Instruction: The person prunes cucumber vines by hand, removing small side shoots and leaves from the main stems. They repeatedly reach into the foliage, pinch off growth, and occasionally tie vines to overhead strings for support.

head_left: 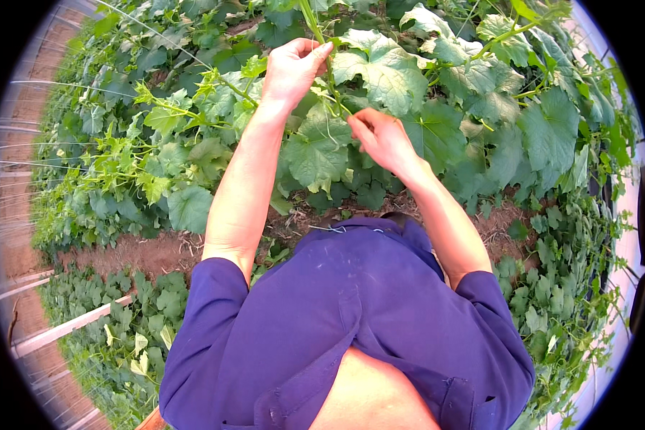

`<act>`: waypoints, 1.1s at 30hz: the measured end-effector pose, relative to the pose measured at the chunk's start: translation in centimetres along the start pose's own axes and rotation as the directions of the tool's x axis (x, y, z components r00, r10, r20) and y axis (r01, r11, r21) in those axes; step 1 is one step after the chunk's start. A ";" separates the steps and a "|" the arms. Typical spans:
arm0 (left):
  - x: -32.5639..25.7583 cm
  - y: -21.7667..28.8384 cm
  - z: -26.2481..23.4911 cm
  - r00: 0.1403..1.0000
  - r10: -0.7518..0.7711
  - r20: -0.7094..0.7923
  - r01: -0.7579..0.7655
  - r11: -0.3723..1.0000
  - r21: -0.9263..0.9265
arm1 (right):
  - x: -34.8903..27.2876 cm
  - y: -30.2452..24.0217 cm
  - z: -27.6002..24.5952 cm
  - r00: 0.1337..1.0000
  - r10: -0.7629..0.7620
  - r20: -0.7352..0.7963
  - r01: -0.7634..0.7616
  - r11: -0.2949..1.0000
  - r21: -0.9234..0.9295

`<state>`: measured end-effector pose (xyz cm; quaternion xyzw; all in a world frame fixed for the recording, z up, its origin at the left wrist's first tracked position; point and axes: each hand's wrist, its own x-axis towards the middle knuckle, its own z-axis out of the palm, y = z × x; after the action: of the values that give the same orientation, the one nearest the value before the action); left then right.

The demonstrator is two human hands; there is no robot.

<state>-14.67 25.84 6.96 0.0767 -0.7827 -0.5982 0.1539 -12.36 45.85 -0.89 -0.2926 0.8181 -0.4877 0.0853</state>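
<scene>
Both arms are stretched up into the vine row. The left hand (292, 68) is closed, fingers and thumb pinching the thin green stem (315, 29) near the top of the plant. The right hand (381, 136) sits just below and to the right, fingers curled in toward the same stem among the big lobed leaves (390, 72); I cannot tell whether it actually grips anything. The stem runs upright between the 2 hands, above the strip of bare soil (158, 251). To do this well, I would judge the upper pinch should stay light so the soft stem is not crushed, while the lower hand works close to it, keeping the stem straight rather than bent.
</scene>
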 end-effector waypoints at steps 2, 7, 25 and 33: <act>-0.6 0.7 0.7 1.000 0.026 -0.009 -0.026 0.998 0.063 | 2.2 -0.5 1.1 0.987 0.158 -0.034 -0.150 0.974 0.172; -1.3 -1.0 0.9 0.999 -0.001 0.043 0.004 0.997 -0.081 | 4.4 -3.1 2.8 0.914 0.405 -0.016 -0.319 0.745 0.586; -5.8 -3.1 -1.7 0.904 -0.101 0.416 0.268 0.892 -0.365 | 6.0 -7.2 -4.9 0.849 -0.522 0.078 0.502 0.753 -0.425; -6.6 -3.2 -1.8 0.899 -0.145 0.413 0.332 0.841 -0.428 | 6.3 -6.0 -4.5 0.807 -0.583 0.092 0.560 0.707 -0.432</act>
<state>-8.09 25.34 3.34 0.0216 -0.6048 -0.7941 -0.0566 -17.08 43.55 7.43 -0.5301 0.7770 -0.2999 -0.1592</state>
